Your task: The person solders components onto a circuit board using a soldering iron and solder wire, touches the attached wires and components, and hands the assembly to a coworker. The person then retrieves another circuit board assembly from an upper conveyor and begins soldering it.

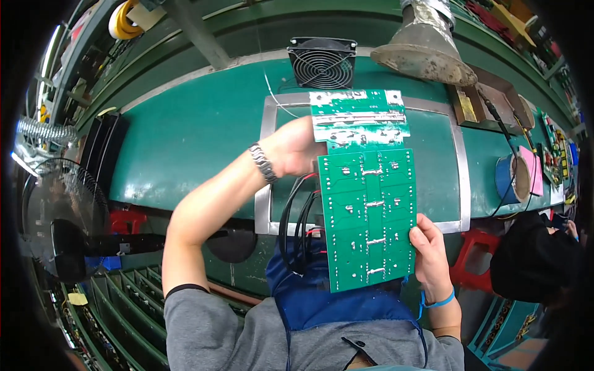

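Note:
A green circuit board (369, 216), its solder side facing me, is held up over the near edge of the bench. Its upper section (359, 117) carries white-coated strips and thick solder bands. My left hand (296, 147) is behind the upper left edge, closed on the board, with the fingers hidden behind it. Gripping the lower right edge is my right hand (431, 252), its thumb on the front face. Black and red cables (296, 222) hang in loops from the board's left side. A metal band circles my left wrist, a blue strap my right.
A black fan (322, 63) stands at the back of the green bench (185, 148), beside a fume hood (427, 52). Farther right are a brown box (489, 102), a blue round container (512, 179) and pink paper (532, 170). A person in black (532, 256) sits at right.

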Demonstrator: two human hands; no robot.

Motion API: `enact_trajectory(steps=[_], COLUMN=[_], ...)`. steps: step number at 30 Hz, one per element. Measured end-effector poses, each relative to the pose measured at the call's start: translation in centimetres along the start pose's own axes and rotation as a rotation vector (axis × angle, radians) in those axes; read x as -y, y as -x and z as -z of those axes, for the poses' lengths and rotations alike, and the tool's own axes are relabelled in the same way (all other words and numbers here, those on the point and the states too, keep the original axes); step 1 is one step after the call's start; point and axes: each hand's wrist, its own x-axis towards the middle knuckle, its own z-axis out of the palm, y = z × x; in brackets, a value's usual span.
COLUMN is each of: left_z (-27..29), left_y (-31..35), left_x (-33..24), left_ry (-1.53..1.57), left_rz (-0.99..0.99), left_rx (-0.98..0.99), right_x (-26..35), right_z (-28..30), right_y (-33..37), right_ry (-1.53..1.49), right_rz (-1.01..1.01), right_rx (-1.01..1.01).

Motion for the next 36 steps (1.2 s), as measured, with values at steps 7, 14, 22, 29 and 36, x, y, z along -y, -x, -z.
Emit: enact_trajectory(steps=[7, 14, 22, 29, 36], left_z=[1.4, 4.0, 2.0, 3.2, 4.7], left_y=[-3.1, 2.5, -1.2, -1.4, -0.5], left_x=[0.3, -3.2, -0.8, -1.0, -1.2], left_ry=[-0.484, -1.497, -2.125, -2.077, -2.049], left_rz=[-0.028, -0.539, -0.716, -0.835, -0.776], left_rx=[-0.446, -0.665, -0.569, -0.635, -0.531], right_x=[0.2, 5.1, 12.5, 12.9, 12.4], right_z=[1.3, 4.1, 21.5, 26.4, 26.7], right_y=[0.1, -2.4, -11.6, -18.1, -16.3], right_ry=[0.362, 0.894, -0.765, -0.792, -0.211], right_rz=[-0.048, 0.286, 0.352, 0.636, 0.855], right_rx=[-0.047, -0.153, -0.256, -0.610, -0.695])
